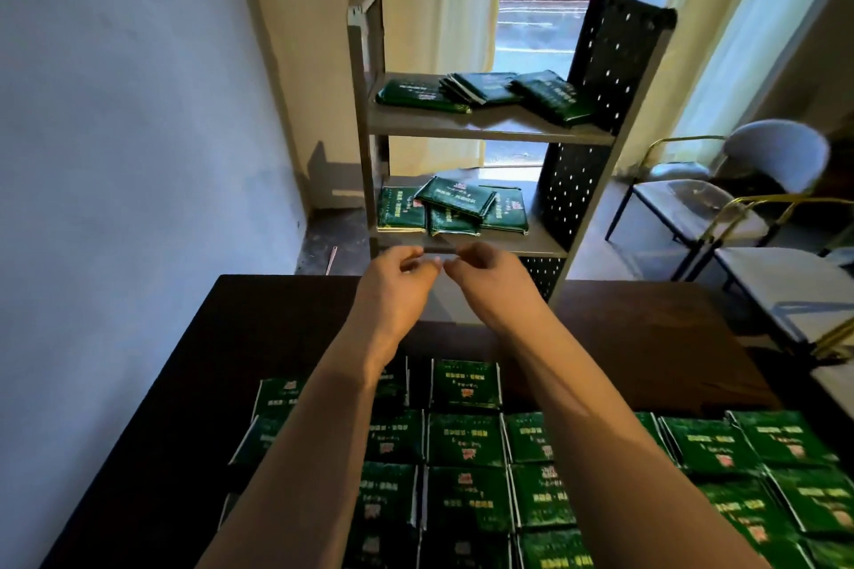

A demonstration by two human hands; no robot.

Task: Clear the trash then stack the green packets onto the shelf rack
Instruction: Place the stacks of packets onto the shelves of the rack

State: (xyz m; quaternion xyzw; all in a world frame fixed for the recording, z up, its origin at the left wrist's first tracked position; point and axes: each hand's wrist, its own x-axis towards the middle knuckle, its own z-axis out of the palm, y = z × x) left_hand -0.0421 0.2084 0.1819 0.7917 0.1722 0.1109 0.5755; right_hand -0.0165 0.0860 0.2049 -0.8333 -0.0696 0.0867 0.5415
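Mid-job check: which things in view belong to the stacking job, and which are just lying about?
Job: table packets, upper-shelf packets, lower-shelf packets, rack. No trash visible.
Lying about: chairs, curtain.

A dark rectangular wooden table (185, 360) stands nearest, with rows of flat green foil packets (466, 439) lying on its near half. Behind it stands a grey metal shelf rack (640, 106), with more packets lying on its upper shelf (485, 127) and lower shelf (531, 243). The left hand (393, 277) and right hand (490, 273) hang side by side before the lower shelf. Grey padded metal-framed chairs (776, 152) stand to the right.
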